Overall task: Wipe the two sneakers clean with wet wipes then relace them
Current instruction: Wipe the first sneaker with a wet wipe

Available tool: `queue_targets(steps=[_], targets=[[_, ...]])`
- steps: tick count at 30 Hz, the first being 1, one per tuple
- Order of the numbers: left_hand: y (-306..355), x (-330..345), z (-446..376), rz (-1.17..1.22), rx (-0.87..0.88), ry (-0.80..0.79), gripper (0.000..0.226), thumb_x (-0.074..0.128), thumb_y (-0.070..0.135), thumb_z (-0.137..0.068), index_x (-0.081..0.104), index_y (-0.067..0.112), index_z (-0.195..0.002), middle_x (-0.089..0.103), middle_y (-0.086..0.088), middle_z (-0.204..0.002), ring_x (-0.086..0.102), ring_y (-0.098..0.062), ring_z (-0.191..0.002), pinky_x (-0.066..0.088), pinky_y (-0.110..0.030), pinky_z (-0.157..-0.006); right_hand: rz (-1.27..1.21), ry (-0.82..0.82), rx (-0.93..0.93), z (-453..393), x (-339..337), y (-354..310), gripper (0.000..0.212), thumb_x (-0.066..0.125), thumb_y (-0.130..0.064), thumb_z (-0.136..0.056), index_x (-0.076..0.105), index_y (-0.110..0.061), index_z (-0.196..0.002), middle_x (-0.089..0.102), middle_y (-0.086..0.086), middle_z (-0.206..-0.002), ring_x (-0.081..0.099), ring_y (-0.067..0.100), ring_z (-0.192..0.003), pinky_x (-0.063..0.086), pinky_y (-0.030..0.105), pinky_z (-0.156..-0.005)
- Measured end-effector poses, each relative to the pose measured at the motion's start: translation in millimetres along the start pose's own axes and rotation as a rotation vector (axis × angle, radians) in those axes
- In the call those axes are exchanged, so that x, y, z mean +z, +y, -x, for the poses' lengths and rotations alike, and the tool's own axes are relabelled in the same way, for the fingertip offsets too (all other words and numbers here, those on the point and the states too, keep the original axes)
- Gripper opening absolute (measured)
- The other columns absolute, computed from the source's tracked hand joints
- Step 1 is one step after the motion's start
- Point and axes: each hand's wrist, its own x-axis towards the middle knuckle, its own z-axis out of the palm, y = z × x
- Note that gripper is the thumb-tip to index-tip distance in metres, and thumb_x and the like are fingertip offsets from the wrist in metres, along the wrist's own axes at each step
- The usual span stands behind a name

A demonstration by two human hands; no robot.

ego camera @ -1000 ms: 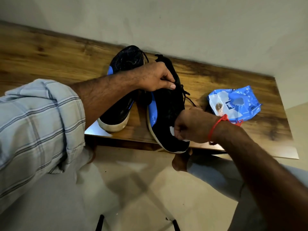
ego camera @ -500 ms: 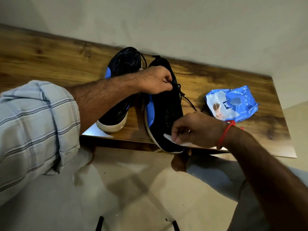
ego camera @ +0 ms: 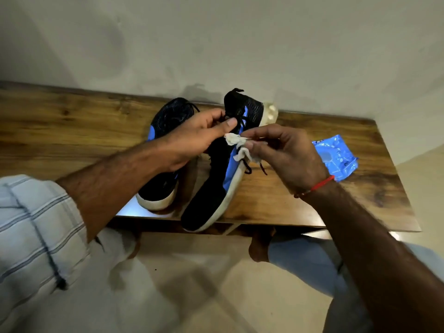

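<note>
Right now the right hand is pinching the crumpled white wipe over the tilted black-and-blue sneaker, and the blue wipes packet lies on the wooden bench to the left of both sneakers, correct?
Not quite. The head view shows the blue wipes packet on the wooden bench to the right of both sneakers. The right hand does pinch the crumpled white wipe over the tilted black-and-blue sneaker.

We saw two sneakers, both black with bright blue side panels and off-white soles: the tilted sneaker [ego camera: 223, 183] under the fingers of our left hand [ego camera: 192, 143] showed black mesh and black laces, and the flat sneaker [ego camera: 165, 152] behind that hand matched it. The crumpled wipe [ego camera: 236, 143] between our fingertips was white with a greyish tinge. A red thread [ego camera: 317, 186] circled our right wrist. Beyond the right hand's [ego camera: 283, 155] fingers lay the wipes packet [ego camera: 336, 155], glossy blue with pale markings. Our sleeve [ego camera: 36, 227] was pale blue with darker plaid lines, and the table [ego camera: 72, 126] was streaked brown wood grain.
</note>
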Motion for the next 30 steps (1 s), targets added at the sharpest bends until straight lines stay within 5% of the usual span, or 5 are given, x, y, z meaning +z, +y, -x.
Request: queue_targets(steps=[4, 13, 17, 22, 30], targets=[[-8, -3, 7, 0.016, 0.023, 0.081, 0.022, 0.059, 0.027, -0.102, 0.07, 0.015, -0.116, 0.076, -0.006, -0.11, 0.072, -0.019, -0.104, 0.055, -0.033, -0.09, 0.262, -0.171, -0.181, 6, 1, 3, 0.038, 0.076, -0.011, -0.084, 0.069, -0.016, -0.121, 0.063, -0.005, -0.113, 0.063, 0.013, -0.105, 0.053, 0.026, -0.089], [-40, 23, -10, -0.173, 0.049, 0.099, 0.04, 0.062, 0.048, -0.091, 0.078, 0.012, -0.1, 0.073, -0.025, -0.098, 0.063, -0.022, -0.084, 0.046, -0.04, -0.075, 0.49, 0.035, -0.225, 1, 6, 7, 0.012, 0.075, -0.022, -0.085, 0.077, -0.018, -0.096, 0.068, -0.005, -0.094, 0.062, 0.007, -0.084, 0.048, 0.021, -0.076], [-58, 21, -20, -0.227, 0.064, 0.211, 0.038, 0.062, 0.048, -0.085, 0.078, 0.018, -0.101, 0.077, -0.012, -0.091, 0.071, -0.026, -0.083, 0.056, -0.047, -0.079, 0.601, -0.213, -0.318, 20, 26, 3, 0.006, 0.072, -0.019, -0.086, 0.074, -0.013, -0.089, 0.066, -0.004, -0.091, 0.062, 0.011, -0.085, 0.047, 0.022, -0.079], [-64, 21, -25, -0.304, 0.126, 0.206, 0.019, 0.062, 0.019, -0.101, 0.075, 0.009, -0.11, 0.072, 0.002, -0.088, 0.058, -0.002, -0.079, 0.048, -0.027, -0.076, 0.619, -0.499, -0.372, 44, 36, -17, 0.005, 0.071, -0.016, -0.086, 0.074, -0.014, -0.089, 0.066, -0.002, -0.09, 0.061, 0.009, -0.083, 0.036, 0.005, -0.079], [-57, 23, -16, -0.226, 0.053, 0.238, 0.029, 0.067, 0.046, -0.095, 0.073, 0.021, -0.108, 0.076, 0.0, -0.097, 0.071, -0.014, -0.088, 0.055, -0.032, -0.079, 0.656, -0.281, -0.308, 33, 33, -6, 0.01, 0.066, -0.018, -0.089, 0.073, -0.012, -0.093, 0.063, 0.001, -0.09, 0.06, 0.015, -0.081, 0.049, 0.029, -0.075]])
